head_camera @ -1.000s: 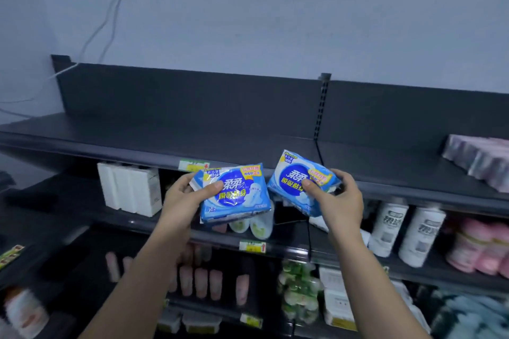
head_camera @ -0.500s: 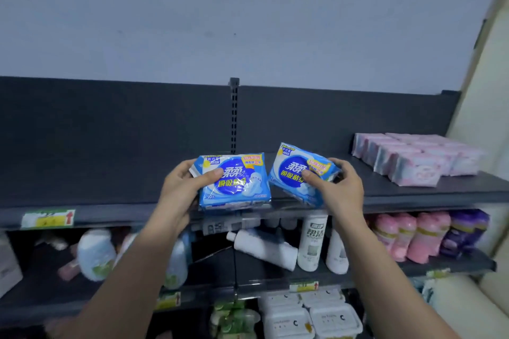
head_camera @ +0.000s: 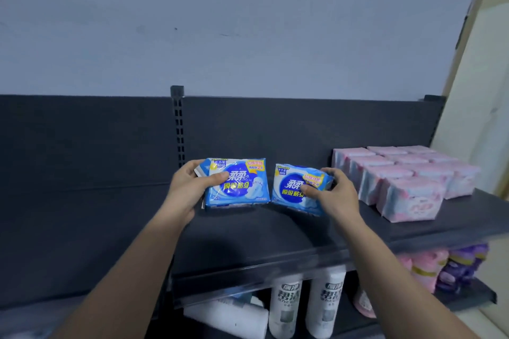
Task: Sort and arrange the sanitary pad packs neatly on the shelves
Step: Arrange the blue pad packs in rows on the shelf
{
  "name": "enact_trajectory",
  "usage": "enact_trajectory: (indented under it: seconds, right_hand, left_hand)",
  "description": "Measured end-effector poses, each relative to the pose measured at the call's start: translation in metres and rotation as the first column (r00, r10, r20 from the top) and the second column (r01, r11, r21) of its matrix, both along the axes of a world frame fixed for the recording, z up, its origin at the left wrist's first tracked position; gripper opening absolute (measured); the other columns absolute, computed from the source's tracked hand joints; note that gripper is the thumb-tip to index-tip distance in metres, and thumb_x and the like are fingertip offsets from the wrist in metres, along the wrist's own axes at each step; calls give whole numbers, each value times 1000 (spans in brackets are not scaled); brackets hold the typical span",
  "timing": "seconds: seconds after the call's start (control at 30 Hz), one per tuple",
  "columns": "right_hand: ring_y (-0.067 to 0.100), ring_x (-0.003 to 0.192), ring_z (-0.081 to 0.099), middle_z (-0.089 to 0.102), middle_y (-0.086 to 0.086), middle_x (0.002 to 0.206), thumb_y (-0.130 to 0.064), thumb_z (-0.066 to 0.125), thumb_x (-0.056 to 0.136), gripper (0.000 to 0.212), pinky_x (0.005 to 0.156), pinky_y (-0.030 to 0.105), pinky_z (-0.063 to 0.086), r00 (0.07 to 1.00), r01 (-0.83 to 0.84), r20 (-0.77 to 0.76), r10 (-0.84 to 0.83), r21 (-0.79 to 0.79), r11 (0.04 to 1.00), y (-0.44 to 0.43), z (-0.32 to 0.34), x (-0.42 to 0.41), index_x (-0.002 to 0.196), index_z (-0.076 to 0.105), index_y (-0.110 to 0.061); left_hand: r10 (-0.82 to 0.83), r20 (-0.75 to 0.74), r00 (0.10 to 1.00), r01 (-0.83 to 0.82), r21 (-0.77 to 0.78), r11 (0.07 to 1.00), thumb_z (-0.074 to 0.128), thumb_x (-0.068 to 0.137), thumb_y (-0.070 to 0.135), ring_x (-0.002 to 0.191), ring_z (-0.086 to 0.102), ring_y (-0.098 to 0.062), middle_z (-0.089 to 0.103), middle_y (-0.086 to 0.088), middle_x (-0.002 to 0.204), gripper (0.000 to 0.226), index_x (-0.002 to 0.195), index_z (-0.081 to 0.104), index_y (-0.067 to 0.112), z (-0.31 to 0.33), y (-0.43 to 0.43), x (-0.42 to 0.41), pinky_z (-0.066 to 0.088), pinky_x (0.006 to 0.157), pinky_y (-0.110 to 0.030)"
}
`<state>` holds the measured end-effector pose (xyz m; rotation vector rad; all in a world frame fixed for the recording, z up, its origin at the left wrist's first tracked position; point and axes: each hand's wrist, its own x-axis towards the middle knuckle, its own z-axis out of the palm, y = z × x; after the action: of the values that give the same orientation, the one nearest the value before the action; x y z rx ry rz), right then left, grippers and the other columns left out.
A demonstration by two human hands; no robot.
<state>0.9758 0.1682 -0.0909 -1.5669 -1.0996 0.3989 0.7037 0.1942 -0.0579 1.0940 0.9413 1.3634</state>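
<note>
Each hand grips blue pack (above top shelf).

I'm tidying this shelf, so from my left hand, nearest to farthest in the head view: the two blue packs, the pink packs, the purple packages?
1. Left blue pack, gripped by the left hand itself.
2. Right blue pack, beside it, in the right hand.
3. Pink packs, farther right on the top shelf.
4. Purple packages, far right, lower shelf.

Bare hands and forearms
</note>
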Motion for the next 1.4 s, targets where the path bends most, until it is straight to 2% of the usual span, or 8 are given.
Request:
enact_trajectory:
  seconds: [0.33,0.53,0.67,0.77,1.0,1.13,1.2,1.4]
  right_hand:
    - [19,91,67,69,-4,101,-13,87,65,53,90,44,53,990,-137,-46,134,-56,989,79,-15,57,105,56,-28]
    - [16,91,67,69,-6,102,-2,81,71,51,92,40,54,969,-248,-36,246,-85,965,112,-18,85,106,60,-31]
    - [18,95,66,66,-6,103,2,77,74,55,93,42,53,958,-286,-30,284,-85,954,133,-21,95,115,60,-30]
    - [17,101,64,63,-7,110,0,75,77,61,96,42,50,963,-266,18,270,-102,958,144,-23,99,128,56,-28]
    - [20,112,58,60,-3,123,-15,77,76,77,99,41,47,961,-209,154,231,-145,967,159,-25,92,141,39,-29]
    - [20,115,58,58,-3,131,-15,72,79,71,98,38,47,945,-212,213,247,-177,961,162,-26,86,140,40,-30]
    - [22,124,51,49,1,141,-15,69,81,72,102,37,43,927,-203,275,253,-198,959,161,-24,85,145,36,-24]
    - [23,149,-6,0,9,162,-15,60,77,83,119,40,5,722,-140,659,210,-158,977,142,0,60,151,23,-19]
  left_hand:
    - [41,-118,992,-46,-34,998,78,72,-5,65,72,-16,71,-11,93,41,104,56,9,-18,80,52,57,53,-27]
    - [60,-230,971,-53,37,998,76,74,-6,66,71,-10,70,-8,93,51,117,52,6,-33,113,72,56,56,-22]
    - [104,-341,934,-81,81,993,75,75,-7,66,68,-7,68,-5,89,45,106,55,18,-40,125,85,53,53,-18]
    - [166,-390,906,-131,115,985,76,75,-6,74,66,-11,67,-6,90,46,109,54,17,-44,132,93,53,53,-18]
    - [276,-529,802,-216,175,961,79,74,3,95,68,-18,68,0,108,52,116,53,20,-55,139,98,57,82,-45]
    - [309,-637,706,-223,215,951,78,77,10,97,64,-15,66,4,110,56,123,49,21,-55,134,101,54,78,-30]
    - [321,-701,637,-210,242,947,75,81,13,99,59,-12,62,5,114,58,130,45,19,-53,132,103,46,73,-22]
    - [352,-849,394,-182,304,935,75,80,23,129,44,-19,43,-1,145,78,146,34,19,-46,119,98,38,104,-33]
